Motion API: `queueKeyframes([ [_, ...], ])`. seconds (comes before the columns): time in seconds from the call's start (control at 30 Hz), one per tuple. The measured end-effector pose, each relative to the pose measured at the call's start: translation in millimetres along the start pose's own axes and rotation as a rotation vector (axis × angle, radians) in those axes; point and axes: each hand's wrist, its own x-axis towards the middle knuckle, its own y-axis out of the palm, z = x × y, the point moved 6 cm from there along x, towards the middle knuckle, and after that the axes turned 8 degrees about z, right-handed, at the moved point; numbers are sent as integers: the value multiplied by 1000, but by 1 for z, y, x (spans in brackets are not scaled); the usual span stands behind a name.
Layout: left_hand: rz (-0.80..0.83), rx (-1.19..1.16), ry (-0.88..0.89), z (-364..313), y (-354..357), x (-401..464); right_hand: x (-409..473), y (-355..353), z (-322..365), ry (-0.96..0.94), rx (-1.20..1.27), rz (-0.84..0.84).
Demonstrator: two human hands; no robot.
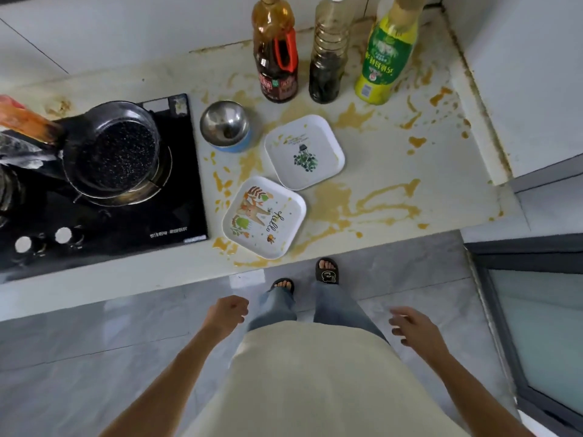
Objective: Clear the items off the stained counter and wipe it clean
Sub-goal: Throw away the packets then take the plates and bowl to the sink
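Note:
The white counter (394,159) is streaked with yellow-brown stains. On it lie two square white plates, one with a rabbit print (264,217) near the front edge and one with a plant print (304,152) behind it. A steel bowl with a blue base (226,126) stands left of them. At the back stand a dark sauce bottle (276,63), a ribbed clear bottle (328,58) and a yellow-green oil bottle (386,58). My left hand (227,313) hangs loosely curled and empty below the counter edge. My right hand (413,326) is relaxed, fingers spread, holding nothing.
A black gas hob (126,228) fills the counter's left side, with a dark saucepan (116,149) on a burner, its orange handle pointing left. White walls close off the back and right. A dark-framed glass door (536,326) stands at right. Grey tiled floor (94,342) lies underfoot.

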Motion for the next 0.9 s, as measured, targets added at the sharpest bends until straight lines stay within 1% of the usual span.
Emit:
queueKeyframes([
  [0.13, -59, -183, -125, 30, 23, -8, 35, -38, 78, -155, -96, 61],
  [0.23, -93, -334, -144, 30, 36, -13, 58, -49, 144, -264, -114, 87],
  [0.33, -157, -504, -76, 7, 36, -19, 73, -49, 213, -405, -173, 70],
  [0.43, -237, -681, 27, -28, 27, -22, 89, -40, 278, -491, -231, 16],
  [0.53, -328, -858, 81, -61, 17, -23, 104, -31, 333, -521, -306, -113],
  [0.63, -430, -950, 90, -86, 9, -19, 115, -26, 374, -536, -350, -261],
  [0.73, -481, -1000, 57, -99, 6, -10, 131, -22, 394, -513, -379, -313],
  [0.83, -534, -997, 17, -104, 4, 1, 145, -18, 406, -482, -451, -336],
  [0.9, -574, -985, -16, -106, 4, 5, 152, -15, 412, -500, -509, -349],
])
